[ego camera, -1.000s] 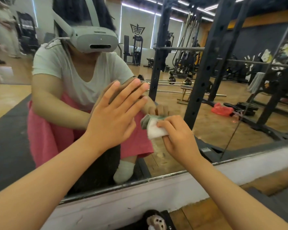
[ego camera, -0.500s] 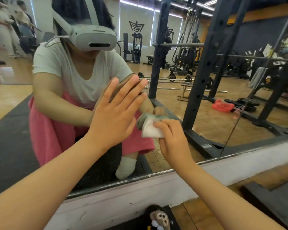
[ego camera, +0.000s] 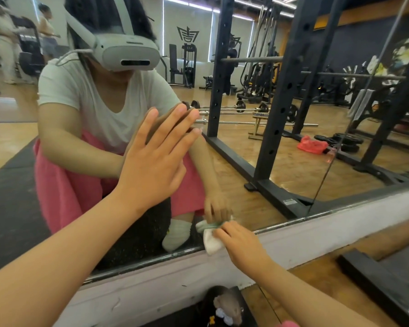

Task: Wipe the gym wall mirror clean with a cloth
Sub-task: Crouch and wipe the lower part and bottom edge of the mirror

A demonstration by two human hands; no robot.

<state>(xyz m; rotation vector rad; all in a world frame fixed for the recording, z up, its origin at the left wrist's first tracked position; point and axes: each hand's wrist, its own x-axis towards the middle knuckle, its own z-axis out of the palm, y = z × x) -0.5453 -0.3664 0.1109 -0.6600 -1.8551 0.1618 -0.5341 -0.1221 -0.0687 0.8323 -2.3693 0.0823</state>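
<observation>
The wall mirror (ego camera: 257,166) fills most of the head view and reflects a crouching person in a headset. My left hand (ego camera: 154,159) lies flat against the glass, fingers straight and spread, at the middle left. My right hand (ego camera: 241,244) grips a folded white cloth (ego camera: 210,243) and holds it against the mirror's bottom edge, where the glass meets the pale wall base (ego camera: 316,230). The cloth's reflection shows just above it.
A black rack base (ego camera: 383,286) lies on the wooden floor at the lower right, close to the wall. A dark shoe with a plush animal charm (ego camera: 227,308) sits at the bottom edge. Power racks, barbells and people appear only as reflections.
My right hand has slid the cloth down the glass from mid-height to the mirror's bottom edge. My left hand has stayed pressed flat on the mirror.
</observation>
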